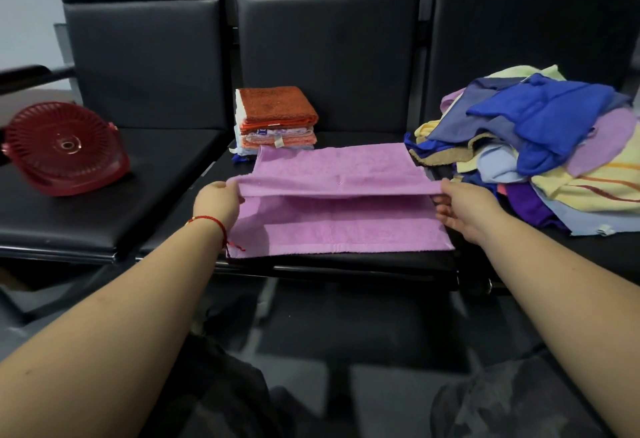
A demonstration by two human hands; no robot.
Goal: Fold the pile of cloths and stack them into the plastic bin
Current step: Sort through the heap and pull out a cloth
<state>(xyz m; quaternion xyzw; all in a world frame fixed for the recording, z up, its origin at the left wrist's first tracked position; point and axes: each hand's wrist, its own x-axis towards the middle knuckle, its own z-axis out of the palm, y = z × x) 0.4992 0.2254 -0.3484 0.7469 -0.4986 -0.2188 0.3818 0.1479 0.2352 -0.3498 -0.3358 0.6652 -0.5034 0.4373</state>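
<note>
A lilac cloth (pixel 332 226) lies spread on the middle black seat, with a fold of it lifted across its middle. My left hand (pixel 216 200) pinches the left end of that raised fold. My right hand (pixel 464 207) pinches the right end. Behind the cloth stands a stack of folded cloths (pixel 277 118) with an orange one on top. A loose pile of unfolded cloths (pixel 540 146) in blue, yellow and purple covers the right seat. A red plastic bin (pixel 65 146) lies tipped on its side on the left seat.
The three black seats (pixel 86 215) have tall padded backrests behind them. An armrest (pixel 31 73) juts out at far left. The seats' front edge runs just below the lilac cloth. My knees show at the bottom of the view.
</note>
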